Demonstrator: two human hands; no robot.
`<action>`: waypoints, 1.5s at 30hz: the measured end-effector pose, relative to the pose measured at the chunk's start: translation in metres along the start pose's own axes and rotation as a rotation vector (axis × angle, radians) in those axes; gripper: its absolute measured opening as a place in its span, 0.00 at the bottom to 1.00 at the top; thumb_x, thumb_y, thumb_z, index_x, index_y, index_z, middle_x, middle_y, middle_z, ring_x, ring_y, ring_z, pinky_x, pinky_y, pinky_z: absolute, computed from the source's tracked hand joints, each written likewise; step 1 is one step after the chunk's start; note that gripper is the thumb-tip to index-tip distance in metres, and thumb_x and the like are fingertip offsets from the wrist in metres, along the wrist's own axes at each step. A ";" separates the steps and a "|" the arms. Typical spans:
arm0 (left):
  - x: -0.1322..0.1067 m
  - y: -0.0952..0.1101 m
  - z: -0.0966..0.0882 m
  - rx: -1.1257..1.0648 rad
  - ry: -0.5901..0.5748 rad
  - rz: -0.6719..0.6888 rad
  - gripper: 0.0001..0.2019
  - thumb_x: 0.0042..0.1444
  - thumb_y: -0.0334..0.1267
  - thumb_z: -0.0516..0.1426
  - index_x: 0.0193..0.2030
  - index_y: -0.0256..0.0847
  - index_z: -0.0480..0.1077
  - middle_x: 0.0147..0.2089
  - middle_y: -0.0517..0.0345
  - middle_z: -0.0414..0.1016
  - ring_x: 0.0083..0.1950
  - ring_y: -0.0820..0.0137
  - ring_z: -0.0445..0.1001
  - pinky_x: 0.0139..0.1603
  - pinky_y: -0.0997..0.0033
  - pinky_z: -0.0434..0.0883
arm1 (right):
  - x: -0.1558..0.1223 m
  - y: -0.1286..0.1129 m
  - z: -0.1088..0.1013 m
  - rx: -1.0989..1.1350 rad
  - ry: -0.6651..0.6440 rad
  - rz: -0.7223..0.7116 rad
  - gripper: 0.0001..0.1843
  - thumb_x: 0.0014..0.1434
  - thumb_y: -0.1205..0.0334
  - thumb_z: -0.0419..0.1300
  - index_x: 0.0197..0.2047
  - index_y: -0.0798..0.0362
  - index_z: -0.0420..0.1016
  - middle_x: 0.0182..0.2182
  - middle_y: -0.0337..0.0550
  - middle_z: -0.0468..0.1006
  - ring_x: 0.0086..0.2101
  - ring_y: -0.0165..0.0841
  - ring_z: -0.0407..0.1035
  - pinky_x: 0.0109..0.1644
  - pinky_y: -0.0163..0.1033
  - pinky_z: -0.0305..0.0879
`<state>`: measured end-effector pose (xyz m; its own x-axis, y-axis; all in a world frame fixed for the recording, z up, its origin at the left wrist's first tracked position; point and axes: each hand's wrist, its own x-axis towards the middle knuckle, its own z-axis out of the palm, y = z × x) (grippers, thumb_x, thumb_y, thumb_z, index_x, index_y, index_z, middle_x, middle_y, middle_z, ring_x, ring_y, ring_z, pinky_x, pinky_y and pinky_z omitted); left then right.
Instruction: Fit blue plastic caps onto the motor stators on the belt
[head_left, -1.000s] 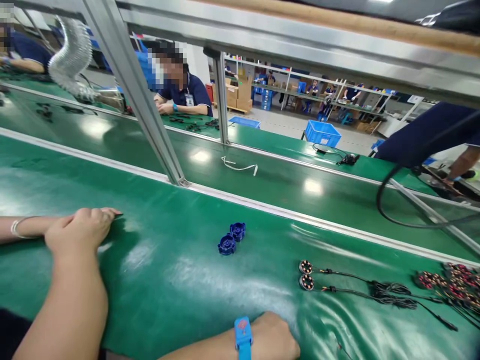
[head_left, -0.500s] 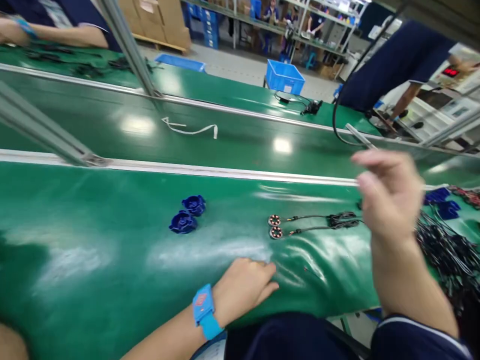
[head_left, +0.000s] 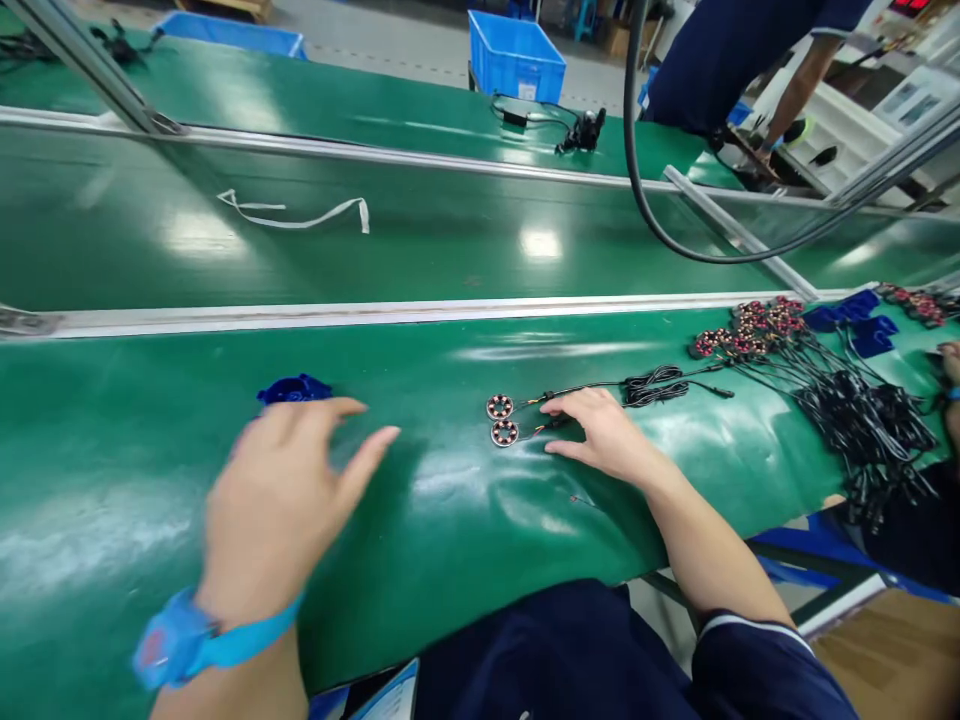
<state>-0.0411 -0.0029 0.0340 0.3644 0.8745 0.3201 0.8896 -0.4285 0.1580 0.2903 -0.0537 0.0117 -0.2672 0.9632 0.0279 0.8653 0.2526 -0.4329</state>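
Observation:
My left hand, with a blue wristband, is over the blue plastic housings. Its thumb and fingers are spread, and it hides most of them. Two ring-shaped motor stators with copper windings lie one behind the other on the green mat. Above their leads is my right hand, its thumb and fingers apart and partly covering the nearer lead. Whether the fingertips touch the lead I cannot tell. A coiled black cable runs off to the right of the stators.
At the right lie a pile of stators, a bundle of black cables and blue parts. A white strap rests beyond the rail. A dark hose hangs at the right. Another person's hand shows at the right edge.
My right hand has come down from its raised position to the stator leads. My left hand has moved left over the blue housings, its fingers spreading. The view has shifted downward and to the right.

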 end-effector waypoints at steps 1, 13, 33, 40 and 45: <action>0.001 -0.011 -0.007 0.085 0.020 -0.100 0.24 0.65 0.58 0.52 0.53 0.38 0.68 0.45 0.47 0.72 0.48 0.54 0.73 0.44 0.61 0.70 | 0.000 0.000 0.001 0.002 -0.010 0.004 0.24 0.56 0.58 0.71 0.54 0.49 0.72 0.50 0.45 0.78 0.50 0.41 0.71 0.58 0.51 0.62; -0.007 -0.036 -0.008 0.127 -0.226 -0.105 0.16 0.65 0.53 0.53 0.46 0.43 0.67 0.41 0.54 0.74 0.36 0.63 0.74 0.31 0.70 0.62 | 0.006 -0.003 0.025 0.087 0.025 -0.037 0.25 0.57 0.59 0.71 0.56 0.50 0.72 0.44 0.44 0.80 0.46 0.39 0.72 0.51 0.46 0.63; -0.013 0.029 0.027 -0.625 -0.436 0.231 0.21 0.61 0.38 0.59 0.58 0.44 0.58 0.57 0.51 0.69 0.55 0.62 0.75 0.54 0.61 0.76 | 0.006 -0.027 0.030 0.180 0.232 -0.122 0.18 0.64 0.50 0.64 0.53 0.50 0.78 0.27 0.39 0.73 0.28 0.30 0.69 0.36 0.37 0.70; -0.013 0.040 0.034 -0.845 -0.477 0.208 0.36 0.55 0.32 0.62 0.67 0.48 0.49 0.58 0.54 0.73 0.57 0.63 0.76 0.57 0.61 0.75 | 0.000 -0.058 0.030 0.231 0.243 -0.327 0.18 0.65 0.52 0.63 0.54 0.50 0.77 0.28 0.39 0.75 0.27 0.29 0.70 0.35 0.36 0.71; -0.014 0.042 0.037 -0.874 -0.460 0.192 0.38 0.54 0.32 0.64 0.66 0.47 0.49 0.58 0.53 0.73 0.56 0.62 0.76 0.56 0.61 0.76 | -0.001 -0.060 0.031 0.169 0.193 -0.302 0.18 0.66 0.52 0.62 0.53 0.56 0.77 0.27 0.41 0.74 0.27 0.30 0.70 0.34 0.36 0.71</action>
<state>0.0009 -0.0250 0.0017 0.7156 0.6967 0.0493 0.3579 -0.4264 0.8307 0.2260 -0.0729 0.0095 -0.4003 0.8516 0.3384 0.6738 0.5238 -0.5212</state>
